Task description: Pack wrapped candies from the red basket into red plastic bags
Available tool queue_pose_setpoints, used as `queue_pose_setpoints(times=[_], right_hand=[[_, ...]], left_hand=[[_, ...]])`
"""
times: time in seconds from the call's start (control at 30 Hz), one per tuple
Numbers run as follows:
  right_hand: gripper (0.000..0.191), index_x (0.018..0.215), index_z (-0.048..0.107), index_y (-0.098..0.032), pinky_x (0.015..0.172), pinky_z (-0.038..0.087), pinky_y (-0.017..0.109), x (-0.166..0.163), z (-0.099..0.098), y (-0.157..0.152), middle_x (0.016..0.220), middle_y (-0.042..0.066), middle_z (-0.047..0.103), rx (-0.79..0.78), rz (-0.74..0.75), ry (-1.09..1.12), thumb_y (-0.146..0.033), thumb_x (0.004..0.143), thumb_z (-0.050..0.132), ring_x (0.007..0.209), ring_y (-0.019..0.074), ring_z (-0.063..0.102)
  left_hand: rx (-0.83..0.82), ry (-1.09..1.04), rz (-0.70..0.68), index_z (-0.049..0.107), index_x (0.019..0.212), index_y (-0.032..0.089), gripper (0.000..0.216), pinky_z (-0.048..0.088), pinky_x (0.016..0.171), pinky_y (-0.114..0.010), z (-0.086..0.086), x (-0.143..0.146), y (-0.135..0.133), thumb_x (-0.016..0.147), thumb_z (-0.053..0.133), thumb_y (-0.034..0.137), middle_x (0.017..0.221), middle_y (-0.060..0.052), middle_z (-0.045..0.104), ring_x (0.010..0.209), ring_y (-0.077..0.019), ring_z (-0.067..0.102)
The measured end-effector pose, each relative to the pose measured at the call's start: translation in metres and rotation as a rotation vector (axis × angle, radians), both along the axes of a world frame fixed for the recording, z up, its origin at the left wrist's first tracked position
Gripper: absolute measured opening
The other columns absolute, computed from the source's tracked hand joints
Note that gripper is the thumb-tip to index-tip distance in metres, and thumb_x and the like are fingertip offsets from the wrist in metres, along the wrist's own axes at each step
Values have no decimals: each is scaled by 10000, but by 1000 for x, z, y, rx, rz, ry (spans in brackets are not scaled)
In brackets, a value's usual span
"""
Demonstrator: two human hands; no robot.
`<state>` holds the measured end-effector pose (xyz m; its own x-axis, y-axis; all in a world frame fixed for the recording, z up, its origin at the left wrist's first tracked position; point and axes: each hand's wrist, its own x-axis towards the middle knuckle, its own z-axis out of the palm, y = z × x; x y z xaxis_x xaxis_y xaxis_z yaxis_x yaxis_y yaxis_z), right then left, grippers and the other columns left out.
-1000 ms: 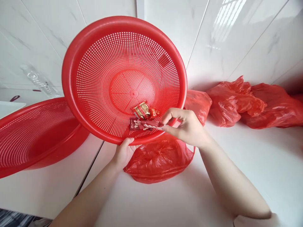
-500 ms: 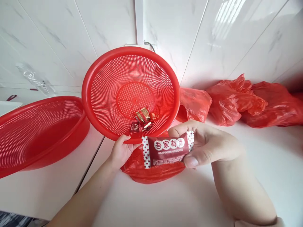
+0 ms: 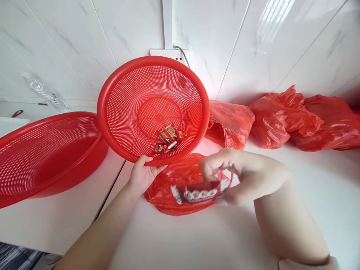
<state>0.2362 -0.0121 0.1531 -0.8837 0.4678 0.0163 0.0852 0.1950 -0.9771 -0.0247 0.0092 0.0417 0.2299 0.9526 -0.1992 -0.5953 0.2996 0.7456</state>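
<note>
Right hand [image 3: 247,174]: fingers and thumb pinch a dark-red, white-ended wrapped packet [image 3: 197,194], now tipped and blurred; half a second ago I saw its printed face squarely.
Left hand [image 3: 143,176]: thumb over the near rim of a round, red, perforated plastic basket [image 3: 153,61], tilted towards me.
Thin red plastic bag [image 3: 180,168]: on the white surface [image 3: 197,240], partly behind the packet.
Gold and red wrapped packets [image 3: 168,134]: remain inside the basket; I judge the inspected one singled out.

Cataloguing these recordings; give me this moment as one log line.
left hand: holds tilted red basket rim | right hand: pinches maroon packet | inside basket: small wrapped packets
</note>
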Motion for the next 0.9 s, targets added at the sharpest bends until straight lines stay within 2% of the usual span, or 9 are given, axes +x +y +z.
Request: queue_pose_setpoints(times=[0.13,0.23,0.33,0.43,0.53,0.63,0.7,0.8,0.9], right_hand=[[154,669,544,-195,460,376,191,-6,-22,11,652,-33,582,444,-75,-474,-85,769,585,547,85,514],[130,716,612,-223,440,389,189,-9,-43,24,671,-33,623,564,-172,-550,-101,746,644,567,100,572],[187,771,673,-241,384,340,209,-1,-50,34,632,-21,641,746,-414,-673,-83,678,711,509,117,579],[84,843,688,-227,418,361,232,6,-45,35,640,0,654,864,-656,-659,-174,806,635,510,133,588],[177,990,677,-216,608,486,262,-6,-44,36,820,31,705,856,-692,-465,-303,917,541,703,157,658],[337,1184,630,-176,837,514,342,-27,-61,45,1081,110,695,832,-504,-367,-344,896,587,971,220,662],[348,1228,617,-167,899,504,366,-35,-75,54,1140,120,682,781,-393,-325,-283,903,570,1021,223,652],[299,1180,653,-173,936,505,363,-33,-86,65,1112,84,701,576,-477,-183,-187,908,528,985,184,666],[291,1149,668,-173,961,518,360,-25,-84,70,1109,71,705,209,-628,30,-182,869,592,1007,175,674]], left_hand=[[-4,24,5,692,1025,78,307,529,935,-409,-3,2,0,820,497,197,1114,-135,704,1044,-275,652],[-14,34,-4,694,1015,70,307,520,954,-430,-4,5,0,815,496,193,1121,-144,703,1055,-289,651],[-32,32,24,700,931,85,254,507,976,-450,-6,10,-2,805,498,174,1073,-132,720,1060,-287,652],[-41,56,41,704,906,90,239,491,999,-465,-9,18,-8,802,501,162,1044,-125,729,1086,-289,642],[-1,62,2,693,1053,100,315,465,1026,-493,-10,26,-17,802,507,140,1113,-119,713,1136,-304,618],[29,28,-75,634,1212,124,415,441,1048,-508,-8,29,-22,820,498,135,1207,-112,676,1190,-315,582],[28,28,-87,607,1258,141,449,440,1048,-506,-7,29,-23,825,490,124,1241,-101,659,1206,-314,570],[-3,27,-106,604,1265,141,455,433,1053,-500,-7,25,-22,829,477,128,1246,-100,657,1216,-314,562],[-37,16,-154,639,1213,107,417,424,1056,-498,-8,22,-20,834,476,169,1213,-126,671,1206,-326,569]])
